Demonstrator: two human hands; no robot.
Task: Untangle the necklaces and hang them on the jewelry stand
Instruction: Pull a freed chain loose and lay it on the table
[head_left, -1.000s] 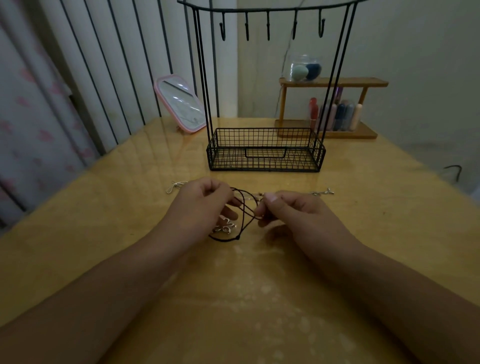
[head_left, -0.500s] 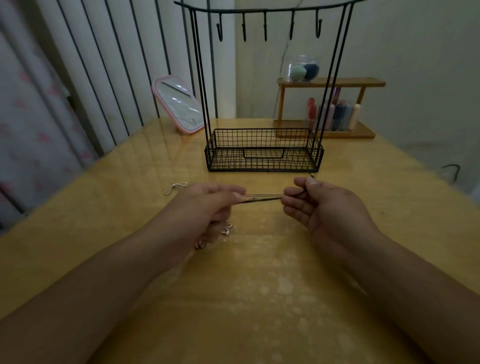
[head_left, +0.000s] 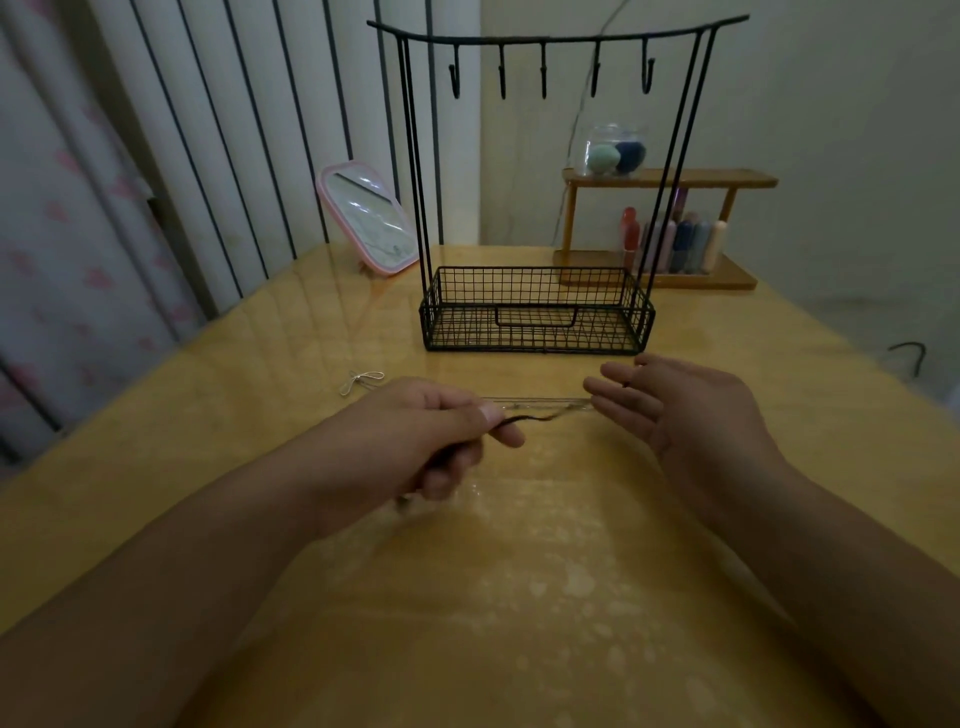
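Your left hand (head_left: 415, 431) is clenched, thumb pressed against the forefinger, pinching one end of a dark cord necklace (head_left: 524, 417) just above the desk (head_left: 519, 597). The cord runs rightward from the pinch toward your right hand (head_left: 685, 415). A pale, thin strand (head_left: 540, 401) runs alongside it, just behind; motion blur prevents telling whether the two are still twisted together.

Your right hand is released: the fingers (head_left: 618, 387) are spread and extended toward the left, palm turned inward. The far ends of the cord and the pale strand reach its fingertips, but no firm grasp is visible there. A small dark speck shows at the upper fingers; what it is cannot be told.

More of the jewellery appears bunched under your left palm, mostly hidden by the curled fingers.

A small silver chain piece (head_left: 360, 381) lies flat on the desk, to the left of your left hand and apart from it.

The jewelry stand (head_left: 537, 322) is upright at mid-desk, beyond both hands. Its wire basket base rests on the desk; two pairs of thin uprights carry a curved top bar with five hooks (head_left: 543, 78).

Behind the stand, to the left, a pink-framed mirror (head_left: 369, 223) leans tilted back. To the right rear, a wooden rack (head_left: 670, 179) holds a clear jar (head_left: 615, 150) with rounded sponges on its top shelf and a row of upright tubes (head_left: 675, 244) below.
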